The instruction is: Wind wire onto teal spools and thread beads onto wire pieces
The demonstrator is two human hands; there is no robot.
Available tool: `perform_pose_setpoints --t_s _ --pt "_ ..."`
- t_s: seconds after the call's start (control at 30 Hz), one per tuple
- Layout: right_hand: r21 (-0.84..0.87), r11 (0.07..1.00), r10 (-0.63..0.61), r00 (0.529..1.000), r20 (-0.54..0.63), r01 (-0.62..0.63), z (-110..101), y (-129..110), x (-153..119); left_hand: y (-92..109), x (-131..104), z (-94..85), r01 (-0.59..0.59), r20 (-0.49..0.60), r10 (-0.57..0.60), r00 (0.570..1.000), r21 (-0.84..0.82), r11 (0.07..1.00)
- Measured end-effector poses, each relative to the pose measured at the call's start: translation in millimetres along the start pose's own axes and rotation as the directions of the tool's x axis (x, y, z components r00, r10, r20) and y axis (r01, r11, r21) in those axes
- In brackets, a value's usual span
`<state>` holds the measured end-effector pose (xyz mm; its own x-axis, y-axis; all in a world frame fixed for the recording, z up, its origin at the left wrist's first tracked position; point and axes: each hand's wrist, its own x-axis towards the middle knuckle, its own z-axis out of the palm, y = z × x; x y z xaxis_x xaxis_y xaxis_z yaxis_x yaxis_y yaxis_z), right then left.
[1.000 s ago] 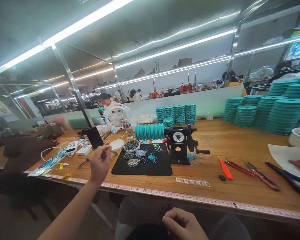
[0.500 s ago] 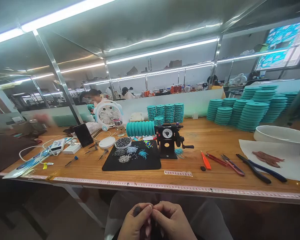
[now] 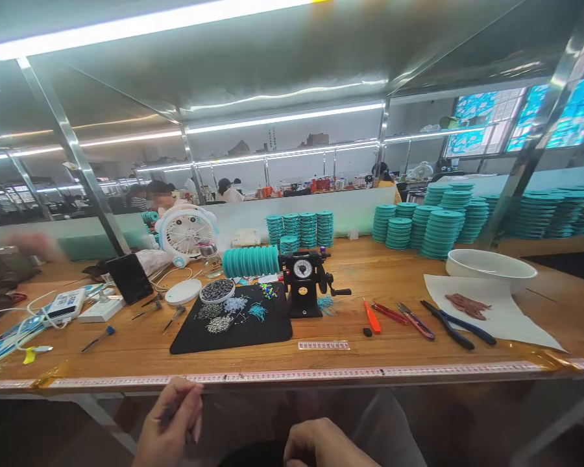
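L grip [image 3: 168, 431] is up by the front edge of the surface [image 3: 263, 356], thumb + index tips drawn tog., so narrow; a small dark bit [image 3: 169, 413] shows amongst its fingers, too blurred to ID, & can't tell if anything else sits at the tips. R grip [image 3: 324, 444] is low, at the bottom of view, fingers curled in, tips mostly hidden; can't tell if it holds anything. The two are apart. Nearest thing to L grip is the pink/wht meas. tape [image 3: 272, 375] along the front edge; touching or not, unclear. On the surface, approx. centre-L, blk mat [image 3: 257, 334] w/ wht dish [image 3: 217, 301] of dark beads [image 3: 217, 289] at its back L, plus small piles: silver bits [image 3: 220, 324], pale blue bits [image 3: 235, 304], teal bits [image 3: 257, 311], multicol. bits [image 3: 268, 290]. By the mat's R edge stands a blk device [image 3: 302, 307] w/ dial [image 3: 302, 267] & crank [image 3: 340, 292], row of teal spools [image 3: 250, 261] at its L. Short ruler strip [image 3: 324, 345] lies flat in front. Further R: orange tool [image 3: 371, 318], red tweezers [image 3: 390, 314], snips [image 3: 421, 325], dk blue pliers [image 3: 457, 323], then wht sheet [image 3: 516, 324] w/ brown stuff [image 3: 467, 305] on it & wht bowl [image 3: 491, 266] behind. L of mat: dk phone [image 3: 129, 279] propped at a slant, wht round lid [image 3: 183, 292], wht fan [image 3: 188, 232] farther back
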<state>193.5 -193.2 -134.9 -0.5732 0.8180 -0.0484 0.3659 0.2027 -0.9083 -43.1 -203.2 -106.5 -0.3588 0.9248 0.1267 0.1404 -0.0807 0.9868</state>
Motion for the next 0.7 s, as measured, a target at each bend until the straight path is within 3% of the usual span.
perform_pose_setpoints --t_s 0.07,0.13,0.2,0.23,0.3,0.37,0.43,0.47,0.53,0.6,0.7 --pt "-0.175 0.982 -0.103 0.979 -0.175 0.072 -12.2 -11.1 1.8 7.4 10.2 -9.5 -0.037 -0.058 0.038 0.998 0.009 0.999" --pt "-0.332 0.939 -0.209 0.914 -0.348 0.089 -27.3 -15.5 11.3 10.6 16.4 -13.4 -0.032 -0.040 0.035 0.999 0.069 0.997" --pt "-0.435 0.900 -0.250 0.861 -0.443 0.037 -45.1 -11.3 24.9 11.1 19.2 -13.9 -0.014 -0.015 0.018 1.000 0.199 0.980" --pt "-0.451 0.892 -0.241 0.857 -0.456 0.011 -54.1 -7.1 31.6 10.9 19.5 -13.3 -0.001 -0.003 0.002 1.000 0.265 0.964" --pt "-0.389 0.921 -0.206 0.852 -0.482 0.003 -68.3 0.5 40.8 11.1 17.7 -9.8 0.030 0.060 -0.053 0.997 0.334 0.942" --pt "-0.237 0.969 -0.199 0.785 -0.586 0.069 -72.2 0.8 42.8 12.7 13.3 -2.2 0.083 0.169 -0.149 0.974 0.345 0.935" --pt "-0.112 0.973 -0.223 0.711 -0.667 0.201 -62.0 -9.0 39.4 16.4 7.9 9.7 0.115 0.263 -0.219 0.940 0.360 0.926" --pt "-0.067 0.960 -0.249 0.726 -0.641 0.271 -52.4 -16.5 37.6 18.8 5.5 16.6 0.096 0.305 -0.218 0.927 0.369 0.924" --pt "0.092 0.934 -0.280 0.866 -0.414 0.345 -28.8 -31.5 37.2 23.7 1.6 30.0 0.000 0.373 -0.143 0.917 0.357 0.934" --pt "0.359 0.899 -0.196 0.963 -0.183 0.251 -7.6 -39.7 42.9 27.2 -0.7 40.0 -0.075 0.374 -0.045 0.926 0.299 0.951" --pt "0.624 0.780 -0.027 0.998 -0.054 0.055 6.7 -34.0 58.2 27.1 2.1 45.7 -0.002 0.296 -0.060 0.953 0.205 0.979"
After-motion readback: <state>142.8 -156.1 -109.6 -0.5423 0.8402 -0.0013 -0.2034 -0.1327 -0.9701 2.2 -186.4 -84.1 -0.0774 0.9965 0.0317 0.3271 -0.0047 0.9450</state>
